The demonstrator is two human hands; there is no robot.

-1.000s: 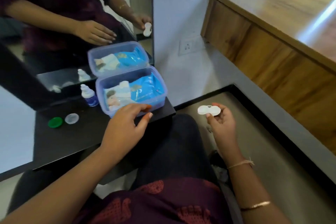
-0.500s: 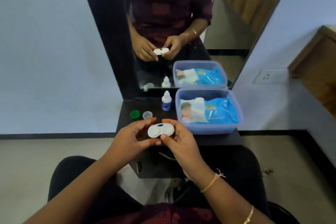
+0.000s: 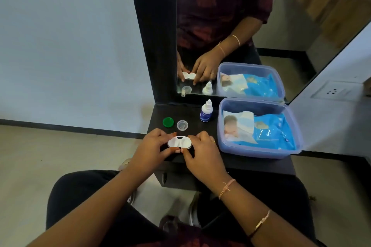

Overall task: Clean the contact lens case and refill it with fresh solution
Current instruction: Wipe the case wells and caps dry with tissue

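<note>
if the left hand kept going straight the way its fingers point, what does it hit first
The left hand points right, across the lens case it grips, so it would probably meet the right hand first, at the case's other end.

Both forearms reach forward and converge at the middle. The left hand (image 3: 149, 147) is curled palm-down, thumb low and fingertips (image 3: 174, 134) bent inward, its grip closed on the contact lens case (image 3: 180, 142) from the left end. The right hand (image 3: 202, 153) mirrors it, knuckles up, pinching the right end. A thread band and a bangle circle the right wrist.
</note>
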